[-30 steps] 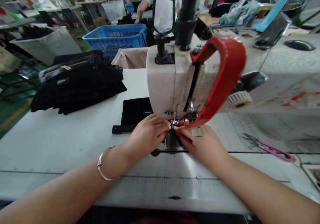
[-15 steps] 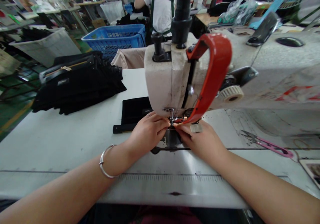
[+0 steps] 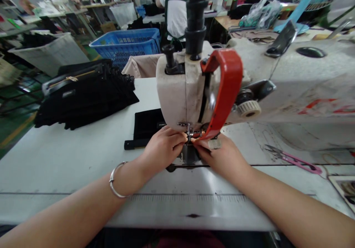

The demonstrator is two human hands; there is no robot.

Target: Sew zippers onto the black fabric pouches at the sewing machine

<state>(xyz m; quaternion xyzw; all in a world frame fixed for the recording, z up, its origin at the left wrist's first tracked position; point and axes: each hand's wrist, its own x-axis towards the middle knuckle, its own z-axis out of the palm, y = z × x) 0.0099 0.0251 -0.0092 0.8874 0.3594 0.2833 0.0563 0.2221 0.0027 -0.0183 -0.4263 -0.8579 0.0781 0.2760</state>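
Observation:
A black fabric piece [image 3: 144,124] with a small label and a narrow strip along its near edge lies left of the sewing machine's needle, partly behind the machine head [image 3: 172,92]. My left hand [image 3: 164,146] lies over its right end, with thumb and fingers pinched on the cloth just left of the presser foot [image 3: 189,133]. On the other side, my right hand [image 3: 219,150] reaches under the red guard [image 3: 229,89]. Its fingertips are closed at the black cloth close beside the needle. The guard and machine head hide part of the right fingers and the far side of the cloth.
Pink-handled thread snips [image 3: 301,163] lie on the table right of my hand. A stack of black fabric pieces [image 3: 88,96] stands at the left. Behind the table are a blue crate [image 3: 126,46], a pale cloth-lined bin [image 3: 144,65] and a person in a white top [image 3: 177,15].
The view has shifted slightly, so the machine appears a little further left and lower. Both hands keep their places at the needle, with no clear movement of the cloth.

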